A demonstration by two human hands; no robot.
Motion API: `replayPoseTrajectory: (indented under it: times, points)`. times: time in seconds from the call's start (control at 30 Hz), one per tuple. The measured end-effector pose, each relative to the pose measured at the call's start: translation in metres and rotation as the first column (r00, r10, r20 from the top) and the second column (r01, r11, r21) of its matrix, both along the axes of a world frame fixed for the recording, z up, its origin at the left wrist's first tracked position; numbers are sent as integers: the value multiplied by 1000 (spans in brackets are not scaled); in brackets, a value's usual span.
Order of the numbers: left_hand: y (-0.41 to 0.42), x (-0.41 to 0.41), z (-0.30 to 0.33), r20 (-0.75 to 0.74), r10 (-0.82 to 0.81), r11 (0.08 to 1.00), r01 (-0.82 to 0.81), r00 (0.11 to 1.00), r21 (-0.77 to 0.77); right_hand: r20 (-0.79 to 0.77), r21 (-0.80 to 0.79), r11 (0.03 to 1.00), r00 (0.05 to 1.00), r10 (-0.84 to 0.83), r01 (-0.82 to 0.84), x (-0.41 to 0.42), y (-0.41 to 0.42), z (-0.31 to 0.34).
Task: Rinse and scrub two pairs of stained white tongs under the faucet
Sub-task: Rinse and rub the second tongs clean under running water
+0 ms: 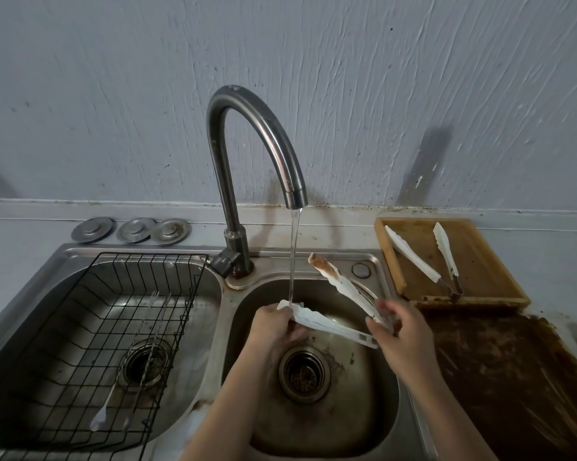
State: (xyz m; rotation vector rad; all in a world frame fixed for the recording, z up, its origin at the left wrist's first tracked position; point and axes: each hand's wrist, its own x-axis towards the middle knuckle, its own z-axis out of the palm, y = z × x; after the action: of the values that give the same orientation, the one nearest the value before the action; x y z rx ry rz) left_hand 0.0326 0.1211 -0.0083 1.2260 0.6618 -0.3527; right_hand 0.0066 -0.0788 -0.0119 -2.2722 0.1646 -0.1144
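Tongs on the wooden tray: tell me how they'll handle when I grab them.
The tongs look thin and plastic-tipped, so probably light. Their arms are splayed, so they'll likely spring when squeezed. Lying flat on the tray, they shouldn't roll.

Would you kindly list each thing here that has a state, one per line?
Faucet: running, stream landing on the held tongs.
Held tongs: spread open over the right basin, upper tip stained brown.
Second tongs: open, lying on the wooden tray.
Left hand: gripping the lower tong tip.
Right hand: holding the hinge end.
Right drain: unplugged.
Wire rack: in the left basin, holding utensils.
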Motion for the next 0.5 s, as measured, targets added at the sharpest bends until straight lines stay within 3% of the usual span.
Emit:
replayPoseTrajectory:
  times: [0.1,0.23,0.43,0.5]
  points:
    - [-2,-2,-7,38,-42,968,31,998,251,-129,-22,993,985,114,-117,-5,9,6]
    - [-7,-3,-6,73,-96,866,47,993,498,-118,114,992,991,63,-50,-6,16,16]
    - [-3,-3,7,118,-110,921,56,987,386,-86,185,982,996,-30,45,-3,13,18]
    - [-2,-2,9,128,-166,892,93,978,443,-113,204,975,992,-62,85,-4,11,14]
